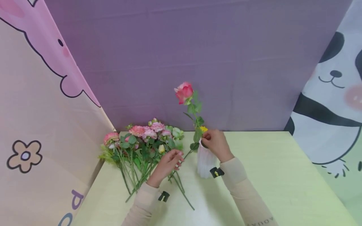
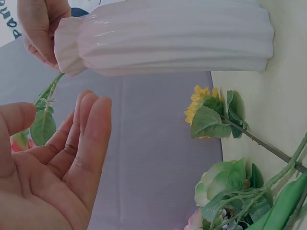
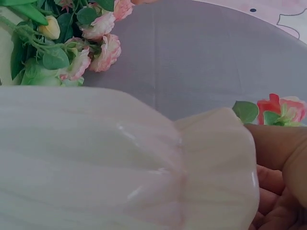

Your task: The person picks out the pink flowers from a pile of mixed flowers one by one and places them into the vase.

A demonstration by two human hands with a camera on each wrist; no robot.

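A pink rose point(image 1: 184, 93) on a long leafy stem stands tilted left above the white, fluted vase point(image 1: 205, 161). At the vase's mouth my right hand point(image 1: 217, 145) pinches the rose's stem, its fingertips right at the rim; the lower stem is hidden by hand and vase. Left of the vase, my left hand point(image 1: 169, 163) is held up with loosely bent fingers and nothing in them, as its palm point(image 2: 53, 187) shows in the left wrist view. A sunflower point(image 2: 204, 108) lies beyond the vase, its stem running toward the left hand.
A heap of pink flowers point(image 1: 148, 131) with long green stems point(image 1: 138, 175) covers the table's left part. A yellow bud point(image 1: 161, 148) and a pale green bloom point(image 2: 223, 184) are among them. The purple backdrop point(image 1: 181, 47) rises right behind the table point(image 1: 266, 175).
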